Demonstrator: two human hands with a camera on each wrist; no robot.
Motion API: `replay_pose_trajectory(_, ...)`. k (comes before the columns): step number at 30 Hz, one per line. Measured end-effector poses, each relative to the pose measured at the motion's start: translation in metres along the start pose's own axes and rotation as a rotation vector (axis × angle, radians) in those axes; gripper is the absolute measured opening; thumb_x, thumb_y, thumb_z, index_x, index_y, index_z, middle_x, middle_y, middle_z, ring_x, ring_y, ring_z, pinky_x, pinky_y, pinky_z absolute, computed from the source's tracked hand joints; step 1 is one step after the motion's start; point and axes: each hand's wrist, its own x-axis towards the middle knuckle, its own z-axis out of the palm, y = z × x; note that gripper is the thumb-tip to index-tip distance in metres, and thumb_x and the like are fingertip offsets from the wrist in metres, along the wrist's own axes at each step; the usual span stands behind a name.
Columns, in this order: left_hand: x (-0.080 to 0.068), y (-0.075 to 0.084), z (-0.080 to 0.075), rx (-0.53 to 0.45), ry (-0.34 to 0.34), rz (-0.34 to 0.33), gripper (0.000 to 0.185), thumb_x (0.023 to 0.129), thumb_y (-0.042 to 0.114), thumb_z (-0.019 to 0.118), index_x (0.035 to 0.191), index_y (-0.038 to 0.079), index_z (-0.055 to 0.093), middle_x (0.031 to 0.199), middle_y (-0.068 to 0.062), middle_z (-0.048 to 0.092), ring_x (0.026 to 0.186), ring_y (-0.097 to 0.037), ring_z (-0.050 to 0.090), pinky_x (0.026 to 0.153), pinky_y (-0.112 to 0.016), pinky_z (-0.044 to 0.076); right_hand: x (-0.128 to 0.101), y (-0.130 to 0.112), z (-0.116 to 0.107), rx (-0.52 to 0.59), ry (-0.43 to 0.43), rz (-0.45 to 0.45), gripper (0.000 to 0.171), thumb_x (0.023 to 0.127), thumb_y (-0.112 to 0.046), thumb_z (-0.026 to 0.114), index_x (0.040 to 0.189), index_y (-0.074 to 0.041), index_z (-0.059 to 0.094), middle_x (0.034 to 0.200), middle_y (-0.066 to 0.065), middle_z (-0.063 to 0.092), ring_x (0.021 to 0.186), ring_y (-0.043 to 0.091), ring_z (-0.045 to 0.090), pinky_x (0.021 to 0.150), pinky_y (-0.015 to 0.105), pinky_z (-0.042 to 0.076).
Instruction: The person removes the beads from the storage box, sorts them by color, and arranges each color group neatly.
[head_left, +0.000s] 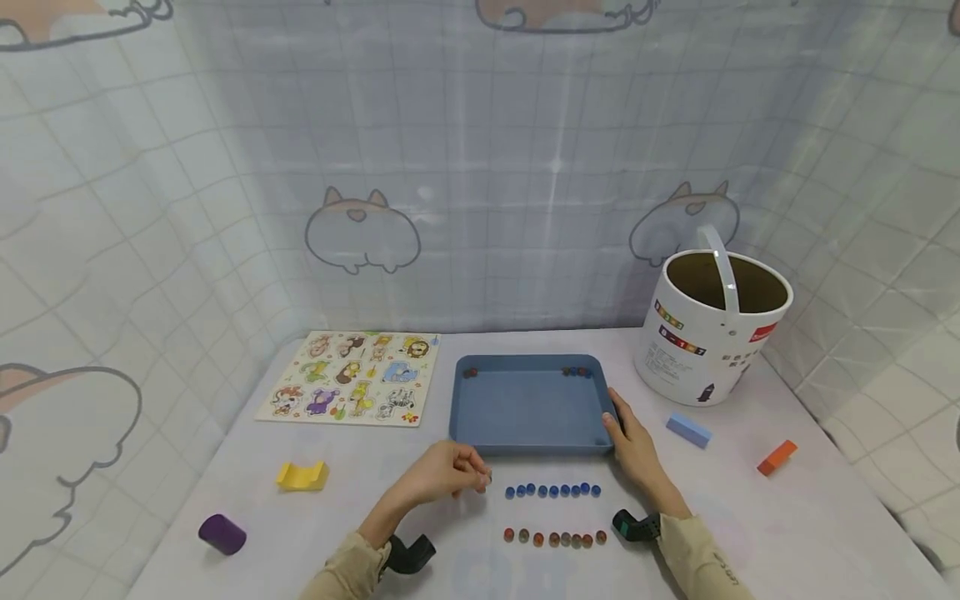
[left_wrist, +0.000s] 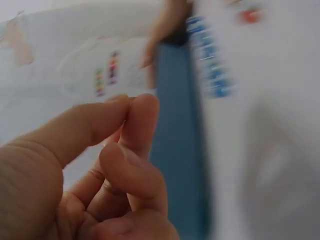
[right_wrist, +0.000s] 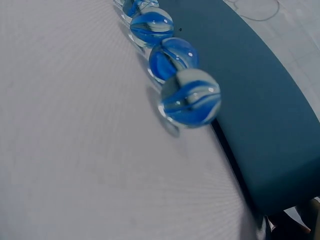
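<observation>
A blue tray (head_left: 525, 408) lies on the table with a few reddish marbles (head_left: 470, 372) in its far left corner and several mixed marbles (head_left: 576, 372) in its far right corner. Just off its near left corner, my left hand (head_left: 446, 473) pinches a tiny marble between thumb and fingertips, almost wholly hidden. My right hand (head_left: 636, 442) holds the tray's right side, thumb at the rim. In front of the tray runs a row of blue marbles (head_left: 553, 492), seen close as clear glass with blue swirls (right_wrist: 191, 98) in the right wrist view. Nearer still is a row of reddish-brown marbles (head_left: 555, 540).
An animal picture board (head_left: 352, 379) lies left of the tray. A white bucket (head_left: 690, 367) with a handle stands at the back right, near a blue block (head_left: 688, 430) and an orange block (head_left: 777, 457). At left are a yellow block (head_left: 302, 477) and a purple cylinder (head_left: 222, 534).
</observation>
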Motion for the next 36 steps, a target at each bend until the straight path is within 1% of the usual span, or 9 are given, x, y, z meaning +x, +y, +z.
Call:
replay_pose_trajectory(5, -0.017, -0.011, 0.022, 0.054, -0.009, -0.036, 0.003, 0.081, 0.01, 0.075, 0.083, 0.008, 0.074, 0.069, -0.001, 0.071, 0.05, -0.007, 0.051, 0.045, -0.021, 0.04, -0.001, 0.001, 0.002, -0.005, 0.009, 0.002, 0.057, 0.105, -0.033, 0.039, 0.154, -0.008, 0.025, 0.155, 0.023, 0.031, 0.128, 0.047, 0.046, 0.106, 0.06, 0.033)
replay_pose_trajectory(11, -0.022, -0.011, 0.039, 0.127, 0.002, -0.05, 0.007, 0.077, 0.012, 0.079, 0.076, 0.012, 0.072, 0.061, 0.002, 0.067, 0.044, -0.004, 0.046, 0.043, -0.02, 0.036, 0.001, 0.001, 0.001, -0.007, 0.003, 0.018, 0.057, 0.105, -0.034, 0.039, 0.154, -0.009, 0.023, 0.156, 0.022, 0.029, 0.137, 0.046, 0.038, 0.11, 0.061, 0.029)
replay_pose_trajectory(13, -0.022, -0.011, 0.041, 0.142, -0.006, -0.051, 0.008, 0.077, 0.013, 0.08, 0.075, 0.013, 0.072, 0.059, 0.001, 0.068, 0.045, -0.004, 0.049, 0.045, -0.02, 0.037, 0.0, 0.001, 0.001, -0.002, 0.0, 0.021, 0.057, 0.105, -0.033, 0.039, 0.154, -0.008, 0.023, 0.156, 0.022, 0.029, 0.141, 0.046, 0.031, 0.111, 0.061, 0.027)
replay_pose_trajectory(18, -0.023, -0.015, 0.046, 0.125, -0.052, -0.084, 0.009, 0.078, 0.016, 0.079, 0.076, 0.016, 0.07, 0.056, 0.002, 0.068, 0.048, -0.004, 0.05, 0.046, -0.02, 0.032, 0.001, -0.001, 0.001, 0.008, -0.008, 0.026, 0.058, 0.105, -0.033, 0.039, 0.154, -0.007, 0.023, 0.157, 0.022, 0.028, 0.142, 0.045, 0.029, 0.113, 0.06, 0.024)
replay_pose_trajectory(23, -0.022, -0.011, 0.038, 0.159, -0.052, -0.093, 0.01, 0.08, 0.022, 0.079, 0.083, 0.016, 0.071, 0.059, 0.003, 0.067, 0.048, -0.007, 0.05, 0.045, -0.022, 0.035, 0.002, -0.003, 0.001, 0.0, -0.015, 0.042, 0.058, 0.105, -0.035, 0.038, 0.155, -0.008, 0.021, 0.158, 0.022, 0.026, 0.143, 0.045, 0.027, 0.114, 0.06, 0.022)
replay_pose_trajectory(26, -0.016, -0.003, 0.025, 0.175, -0.024, -0.061, 0.013, 0.086, 0.026, 0.074, 0.091, 0.014, 0.071, 0.063, 0.002, 0.067, 0.048, -0.008, 0.05, 0.044, -0.024, 0.038, 0.002, -0.003, 0.001, -0.01, -0.019, 0.05, 0.059, 0.105, -0.036, 0.037, 0.155, -0.008, 0.021, 0.158, 0.022, 0.025, 0.143, 0.045, 0.027, 0.114, 0.06, 0.022)
replay_pose_trajectory(29, -0.004, 0.008, 0.011, 0.162, 0.006, -0.012, 0.02, 0.092, 0.029, 0.067, 0.1, 0.011, 0.071, 0.068, 0.0, 0.069, 0.048, -0.009, 0.049, 0.045, -0.023, 0.038, 0.002, -0.003, 0.0, -0.01, -0.015, 0.049, 0.059, 0.105, -0.036, 0.037, 0.155, -0.008, 0.021, 0.158, 0.022, 0.026, 0.143, 0.045, 0.027, 0.114, 0.06, 0.022)
replay_pose_trajectory(32, 0.014, 0.017, 0.0, 0.118, 0.02, 0.038, 0.027, 0.096, 0.029, 0.061, 0.107, 0.005, 0.069, 0.076, -0.007, 0.071, 0.049, -0.016, 0.049, 0.048, -0.024, 0.039, 0.002, -0.003, -0.001, 0.0, -0.009, 0.042, 0.058, 0.105, -0.035, 0.038, 0.154, -0.008, 0.022, 0.157, 0.022, 0.027, 0.142, 0.046, 0.028, 0.113, 0.061, 0.024)
replay_pose_trajectory(36, 0.044, 0.031, -0.006, 0.031, 0.051, 0.06, 0.032, 0.098, 0.028, 0.058, 0.114, 0.002, 0.067, 0.088, -0.016, 0.072, 0.058, -0.03, 0.054, 0.056, -0.03, 0.044, 0.001, -0.001, 0.001, 0.006, -0.005, 0.031, 0.057, 0.105, -0.035, 0.039, 0.154, -0.009, 0.024, 0.156, 0.022, 0.03, 0.14, 0.046, 0.033, 0.111, 0.061, 0.027)
